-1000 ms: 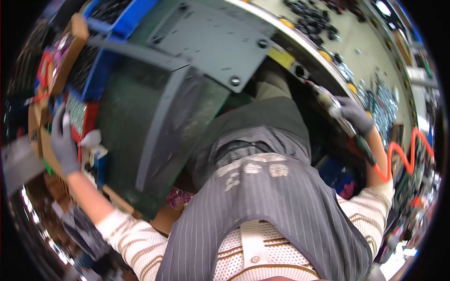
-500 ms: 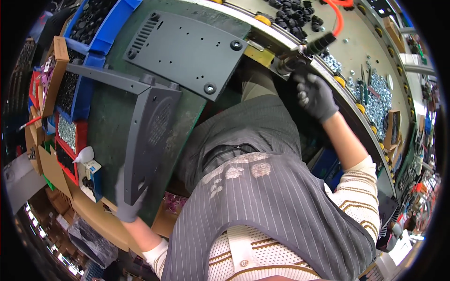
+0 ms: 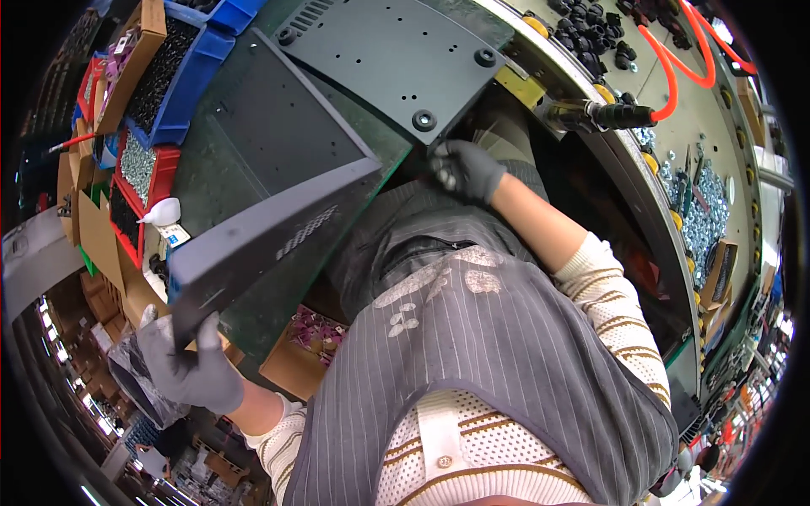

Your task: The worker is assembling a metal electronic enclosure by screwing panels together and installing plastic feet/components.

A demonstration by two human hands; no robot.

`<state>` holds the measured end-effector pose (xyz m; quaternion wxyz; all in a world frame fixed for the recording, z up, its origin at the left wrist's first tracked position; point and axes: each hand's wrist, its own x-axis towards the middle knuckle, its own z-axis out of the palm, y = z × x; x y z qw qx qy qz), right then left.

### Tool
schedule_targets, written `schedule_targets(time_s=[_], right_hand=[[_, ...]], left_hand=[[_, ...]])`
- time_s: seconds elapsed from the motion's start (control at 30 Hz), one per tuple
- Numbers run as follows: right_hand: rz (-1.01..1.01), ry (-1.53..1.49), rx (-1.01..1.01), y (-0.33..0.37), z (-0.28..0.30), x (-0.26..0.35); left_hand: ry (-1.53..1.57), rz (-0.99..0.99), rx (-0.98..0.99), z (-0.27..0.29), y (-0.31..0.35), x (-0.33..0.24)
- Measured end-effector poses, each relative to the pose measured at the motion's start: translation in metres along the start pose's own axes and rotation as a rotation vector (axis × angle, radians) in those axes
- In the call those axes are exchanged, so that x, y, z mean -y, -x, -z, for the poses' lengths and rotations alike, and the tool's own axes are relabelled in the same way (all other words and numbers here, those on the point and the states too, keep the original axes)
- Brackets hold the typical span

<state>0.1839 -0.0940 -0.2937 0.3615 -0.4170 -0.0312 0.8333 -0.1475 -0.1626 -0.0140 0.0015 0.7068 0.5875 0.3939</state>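
Note:
A dark grey sheet-metal housing [image 3: 270, 226] with a patch of vent holes stands tilted over the left part of the green-topped bench [image 3: 196, 190]. My gloved left hand [image 3: 192, 358] grips its near lower corner, thumb and fingers on either side. Beyond it lies a flat dark grey panel [image 3: 384, 59] with slots, small holes and round feet [image 3: 424, 120] at its corners. My gloved right hand [image 3: 468, 171] is just off that panel's near right corner. Its fingers are curled in, and I cannot make out whether anything is inside them.
A black power driver [image 3: 591, 115] on an orange hose rests at the conveyor edge on the right. Blue bins [image 3: 173, 93] and red bins [image 3: 139, 190] of small hardware line the left. Loose nuts [image 3: 704, 202] and black knobs [image 3: 591, 34] lie on the right surface.
My right hand has moved left from beside the driver to the panel's corner. My left hand has swung the housing's near end outward to the left. The view has shifted a little.

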Motion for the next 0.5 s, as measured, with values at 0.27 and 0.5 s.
schedule_targets(time_s=[0.27, 0.5], right_hand=[[-0.130, 0.007, 1.060, 0.163, -0.123, 0.050], [0.605, 0.751, 0.162, 0.187, -0.158, 0.140]], left_hand=[[0.260, 0.152, 0.062, -0.044, 0.012, 0.005], [0.240, 0.196, 0.371, -0.103, 0.066, 0.060]])
